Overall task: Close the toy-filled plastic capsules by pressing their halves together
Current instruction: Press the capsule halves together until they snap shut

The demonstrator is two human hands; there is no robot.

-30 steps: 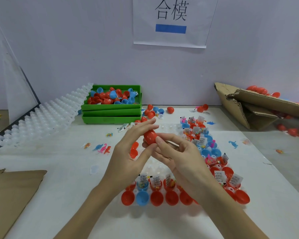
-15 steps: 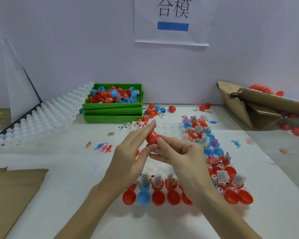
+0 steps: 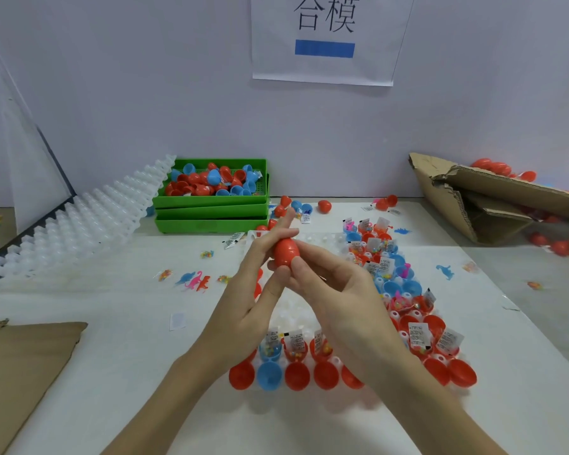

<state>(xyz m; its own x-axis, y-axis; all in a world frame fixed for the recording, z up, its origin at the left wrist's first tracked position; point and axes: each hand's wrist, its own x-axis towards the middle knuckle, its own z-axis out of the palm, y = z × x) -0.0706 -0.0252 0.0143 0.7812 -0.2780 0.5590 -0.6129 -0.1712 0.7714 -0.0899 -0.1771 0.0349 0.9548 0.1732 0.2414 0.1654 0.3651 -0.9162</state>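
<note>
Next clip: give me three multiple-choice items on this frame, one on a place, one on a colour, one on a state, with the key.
1. Where do the stacked green trays sit?
A. far left, by the wall
B. near right corner
C. under the hands

2. What colour is the held capsule?
A. blue
B. red
C. green

3. The capsule halves are:
A. apart
B. lying in the tray
C. together, held in both hands

Key: 1 A, they stand at the wall; 2 B, its shell is red; 3 C, left hand and right hand pinch one egg shape.

Showing bright, even light with soft shadows lying under the forearms on the white table (image 3: 539, 372), edges bending from the wide lens, slightly soft throughout.
</note>
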